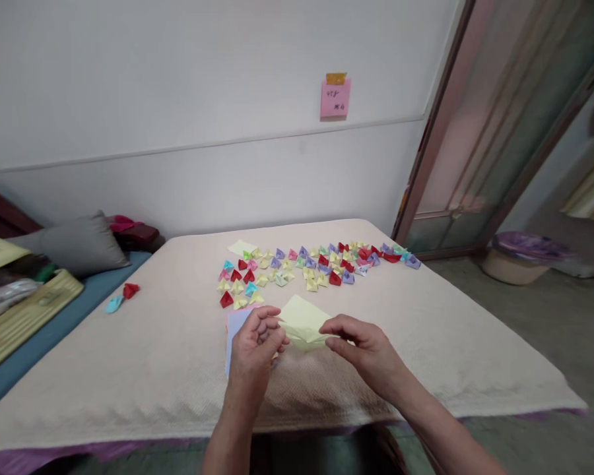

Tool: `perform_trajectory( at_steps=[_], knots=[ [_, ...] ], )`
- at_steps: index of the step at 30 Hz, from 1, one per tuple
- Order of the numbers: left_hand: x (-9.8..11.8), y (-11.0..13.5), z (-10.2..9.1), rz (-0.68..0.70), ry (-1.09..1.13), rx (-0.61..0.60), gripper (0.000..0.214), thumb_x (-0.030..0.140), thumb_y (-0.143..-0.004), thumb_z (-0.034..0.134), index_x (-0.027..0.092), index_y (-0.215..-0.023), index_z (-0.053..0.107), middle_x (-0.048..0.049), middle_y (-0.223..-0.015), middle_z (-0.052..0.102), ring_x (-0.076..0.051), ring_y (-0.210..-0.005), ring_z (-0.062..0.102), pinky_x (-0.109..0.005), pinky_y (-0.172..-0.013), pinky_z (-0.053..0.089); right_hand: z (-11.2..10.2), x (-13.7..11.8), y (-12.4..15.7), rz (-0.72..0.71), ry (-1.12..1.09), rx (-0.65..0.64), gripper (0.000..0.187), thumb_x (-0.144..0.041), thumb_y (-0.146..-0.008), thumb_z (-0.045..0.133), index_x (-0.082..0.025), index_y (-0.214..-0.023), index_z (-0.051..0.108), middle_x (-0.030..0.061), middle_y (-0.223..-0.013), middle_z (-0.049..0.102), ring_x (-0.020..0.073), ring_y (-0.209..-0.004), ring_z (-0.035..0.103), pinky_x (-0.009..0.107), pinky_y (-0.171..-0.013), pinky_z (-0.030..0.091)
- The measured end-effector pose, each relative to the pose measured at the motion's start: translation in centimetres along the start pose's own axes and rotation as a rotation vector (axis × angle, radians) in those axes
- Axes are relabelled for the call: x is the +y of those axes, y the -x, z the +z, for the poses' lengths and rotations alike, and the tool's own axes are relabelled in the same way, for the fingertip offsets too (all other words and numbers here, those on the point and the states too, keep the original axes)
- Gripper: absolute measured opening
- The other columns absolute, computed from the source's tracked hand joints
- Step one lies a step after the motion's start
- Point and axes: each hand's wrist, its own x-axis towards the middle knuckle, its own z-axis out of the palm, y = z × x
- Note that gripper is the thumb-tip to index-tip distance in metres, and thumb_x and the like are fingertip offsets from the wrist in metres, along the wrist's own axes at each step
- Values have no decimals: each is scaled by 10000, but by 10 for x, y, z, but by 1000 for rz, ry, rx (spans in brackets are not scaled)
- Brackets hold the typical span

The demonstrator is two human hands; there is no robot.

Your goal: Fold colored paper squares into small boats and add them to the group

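Note:
A pale yellow sheet of origami paper (303, 316), partly folded along its near side, is held above the table between both hands. My left hand (258, 340) pinches its left edge, fingers curled. My right hand (363, 346) grips the right corner between thumb and forefinger. Beneath my left hand lies a stack of coloured paper (235, 323), lavender on top with a pink edge showing, partly hidden. Beyond the hands, many small folded paper pieces (311, 280) in yellow, red, purple, green and blue stand in rows.
The table has a cream cloth (168, 349). A blue folded piece (113, 303) and a red one (131, 289) lie apart at left. A yellow sheet (242, 248) rests at the back. Beyond are a grey cushion (86, 245), a woven basket (34, 316) and a lined bin (517, 260).

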Motion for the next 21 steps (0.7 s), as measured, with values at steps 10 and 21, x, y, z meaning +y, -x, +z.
perform_trajectory(
  at_steps=[10,21],
  knots=[
    [-2,0,-4,419,-480,-205,231,115,-812,483,198,-830,698,-49,-814,621,-147,-740,581,-246,-662,451,4,1,-1,-208,177,-66,177,-133,-813,546,-225,-843,695,42,-771,632,175,-754,587,276,-678,431],
    [-5,-4,-16,172,-552,-240,134,100,-754,486,180,-750,593,12,-659,555,-108,-602,478,-213,-560,351,-8,-6,1,-20,-59,-183,83,-151,-758,624,-173,-724,696,56,-913,583,140,-727,545,250,-630,401]
  ],
)
